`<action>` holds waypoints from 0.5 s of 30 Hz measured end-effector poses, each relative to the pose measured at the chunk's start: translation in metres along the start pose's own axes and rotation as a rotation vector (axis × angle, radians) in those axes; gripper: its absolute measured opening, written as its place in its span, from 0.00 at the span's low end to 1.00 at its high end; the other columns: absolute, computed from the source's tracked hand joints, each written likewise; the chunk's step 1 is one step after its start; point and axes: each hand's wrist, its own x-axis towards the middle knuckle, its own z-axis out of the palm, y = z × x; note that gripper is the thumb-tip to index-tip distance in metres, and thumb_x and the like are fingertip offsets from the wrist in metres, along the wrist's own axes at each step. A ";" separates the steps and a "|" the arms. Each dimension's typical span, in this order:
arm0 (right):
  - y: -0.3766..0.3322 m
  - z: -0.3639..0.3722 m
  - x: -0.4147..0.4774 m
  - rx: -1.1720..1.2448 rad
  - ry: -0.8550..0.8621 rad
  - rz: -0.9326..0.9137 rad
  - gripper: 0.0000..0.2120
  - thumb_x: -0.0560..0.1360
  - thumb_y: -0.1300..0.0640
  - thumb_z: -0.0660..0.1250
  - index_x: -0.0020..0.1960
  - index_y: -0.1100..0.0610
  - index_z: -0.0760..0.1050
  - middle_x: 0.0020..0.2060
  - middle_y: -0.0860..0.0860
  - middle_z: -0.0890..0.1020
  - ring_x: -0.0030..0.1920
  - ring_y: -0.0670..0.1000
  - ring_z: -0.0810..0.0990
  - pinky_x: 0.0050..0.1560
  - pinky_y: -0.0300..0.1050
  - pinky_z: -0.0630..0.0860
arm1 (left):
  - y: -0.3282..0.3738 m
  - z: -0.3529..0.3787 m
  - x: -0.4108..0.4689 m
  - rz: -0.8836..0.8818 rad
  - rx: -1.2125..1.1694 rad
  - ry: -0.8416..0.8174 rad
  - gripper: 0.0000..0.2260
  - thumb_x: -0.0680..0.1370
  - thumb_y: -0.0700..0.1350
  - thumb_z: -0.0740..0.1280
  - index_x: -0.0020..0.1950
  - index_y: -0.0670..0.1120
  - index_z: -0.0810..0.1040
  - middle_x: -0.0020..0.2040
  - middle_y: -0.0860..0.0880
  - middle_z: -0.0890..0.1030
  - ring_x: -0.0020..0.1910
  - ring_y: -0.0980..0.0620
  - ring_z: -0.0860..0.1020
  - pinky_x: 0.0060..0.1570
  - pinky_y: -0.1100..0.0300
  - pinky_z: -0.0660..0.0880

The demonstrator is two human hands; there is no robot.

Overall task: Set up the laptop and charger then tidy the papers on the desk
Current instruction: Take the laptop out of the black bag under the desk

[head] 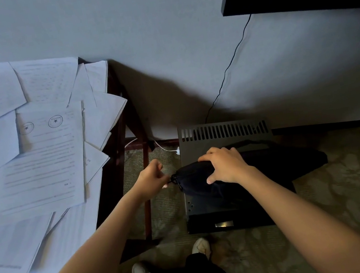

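Fabric, dark and soft, is sagging as a long bag across a flat metal box with 1 row of vent slots, on patterned carpet. White printed papers are overlapping on the dark wooden surface, cut off at left. The bag's contents are hidden. The left hand is pinching the small zip pull at the bag's left end; the right hand is gripping that end from above.
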 end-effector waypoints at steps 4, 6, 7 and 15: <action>0.000 0.000 -0.002 -0.024 0.021 0.023 0.32 0.70 0.48 0.72 0.71 0.46 0.64 0.69 0.51 0.67 0.67 0.56 0.67 0.65 0.54 0.61 | 0.006 -0.008 -0.004 0.045 0.009 0.008 0.16 0.76 0.36 0.65 0.38 0.47 0.59 0.36 0.51 0.74 0.36 0.55 0.75 0.37 0.66 0.69; -0.002 0.000 -0.002 -0.046 0.072 0.000 0.33 0.71 0.48 0.71 0.72 0.46 0.62 0.70 0.51 0.65 0.69 0.56 0.63 0.67 0.54 0.59 | 0.008 -0.009 -0.004 0.050 0.011 0.009 0.15 0.77 0.36 0.65 0.38 0.47 0.60 0.36 0.51 0.74 0.35 0.57 0.75 0.36 0.67 0.69; -0.007 0.000 -0.002 -0.051 0.114 -0.044 0.33 0.71 0.47 0.70 0.73 0.46 0.61 0.70 0.51 0.64 0.70 0.55 0.62 0.68 0.54 0.57 | 0.009 -0.009 -0.003 0.046 0.010 0.016 0.15 0.77 0.36 0.65 0.38 0.47 0.60 0.36 0.52 0.74 0.35 0.57 0.75 0.36 0.67 0.69; -0.062 0.021 0.008 -0.158 0.457 -0.328 0.18 0.60 0.51 0.79 0.46 0.57 0.81 0.43 0.54 0.80 0.44 0.55 0.80 0.42 0.48 0.76 | 0.007 -0.008 0.005 -0.006 -0.075 0.040 0.16 0.75 0.34 0.66 0.37 0.47 0.60 0.34 0.49 0.74 0.33 0.54 0.75 0.39 0.61 0.71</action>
